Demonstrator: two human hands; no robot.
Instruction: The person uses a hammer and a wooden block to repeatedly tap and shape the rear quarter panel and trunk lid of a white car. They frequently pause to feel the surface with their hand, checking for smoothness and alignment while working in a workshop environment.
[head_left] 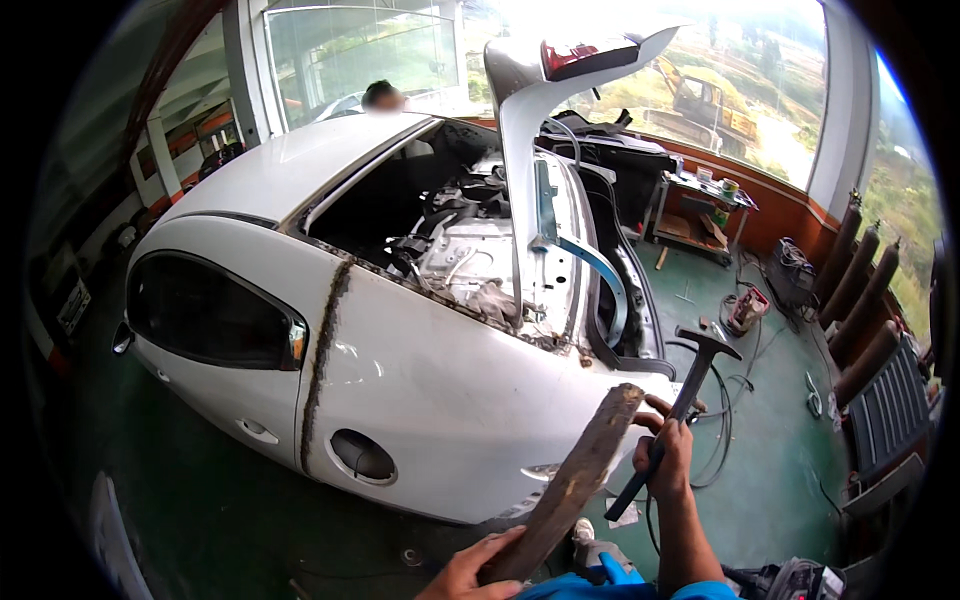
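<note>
My left hand point(472, 570) is closed round the lower end of a rough wooden plank point(572, 480), which slants up to the right. In my right hand point(672, 452) is a hammer point(692, 385), gripped by its dark handle with the head up. Some fingers of that hand reach toward the plank's upper end; whether they touch it I cannot tell. Just beyond the plank stands a white car point(430, 400), its rear side toward me. A brown rough seam runs down its side panel behind the door, and the round fuel opening point(364, 457) is uncovered.
The raised trunk lid point(515, 130) stands over the opened rear. A person point(382, 97) is on the car's far side. At the back right are a work cart point(700, 190) and gas cylinders point(862, 300). Cables point(728, 430) lie on the green floor point(770, 500).
</note>
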